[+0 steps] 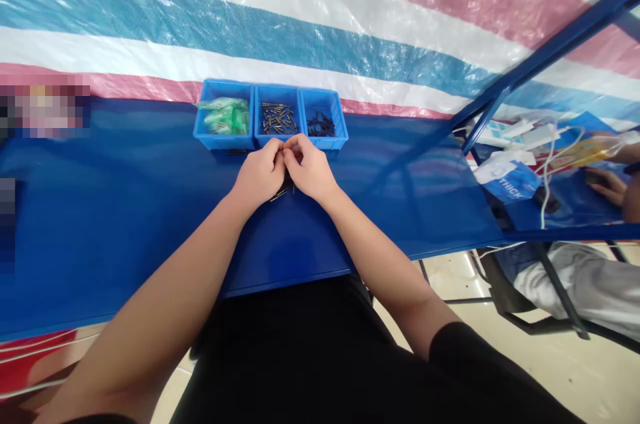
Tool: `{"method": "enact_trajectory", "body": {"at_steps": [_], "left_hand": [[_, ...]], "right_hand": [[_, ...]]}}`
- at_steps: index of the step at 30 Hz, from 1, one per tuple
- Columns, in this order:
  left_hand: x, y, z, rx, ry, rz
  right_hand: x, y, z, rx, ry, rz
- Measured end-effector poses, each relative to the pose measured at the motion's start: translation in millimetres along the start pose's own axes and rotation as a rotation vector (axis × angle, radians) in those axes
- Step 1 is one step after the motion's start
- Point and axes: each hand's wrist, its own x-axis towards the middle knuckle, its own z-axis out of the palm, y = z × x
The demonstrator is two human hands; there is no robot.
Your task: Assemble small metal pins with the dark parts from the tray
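My left hand (261,173) and my right hand (309,169) meet fingertip to fingertip, both closed, just in front of three blue bins. Whatever they pinch between them is too small and covered to make out. Under the hands lie several thin dark and brass-coloured pieces (281,193) on the blue table (400,191). The left bin (224,141) holds green and clear plastic bags (227,117). In the middle bin (277,95) are many small screw-like metal pieces (280,121). Small black parts (320,125) lie in the right bin (327,144).
A striped plastic sheet (240,17) hangs behind the table. To the right rises a blue metal frame (500,87). Beyond it are a blue-and-white package (510,177), white cables (546,177) and another person's hand (607,185). A small dark piece (239,151) lies before the left bin.
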Motion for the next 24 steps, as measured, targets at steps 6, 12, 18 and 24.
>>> {"method": "enact_trajectory", "body": {"at_steps": [6,12,18,24], "left_hand": [[-1.3,0.1,1.8,-0.052,0.044,-0.013],[-1.8,1.6,2.8,-0.070,0.128,0.006],[-0.7,1.6,2.1,-0.037,0.193,0.002],[-0.9,1.6,2.2,-0.038,0.239,-0.010]], "right_hand": [[0.9,-0.1,3.2,0.092,0.041,0.053],[3.2,-0.6,1.5,0.127,0.128,0.021],[2.6,-2.3,0.1,0.144,0.104,-0.030],[1.0,-2.8,-0.3,0.088,0.057,-0.110]]}}
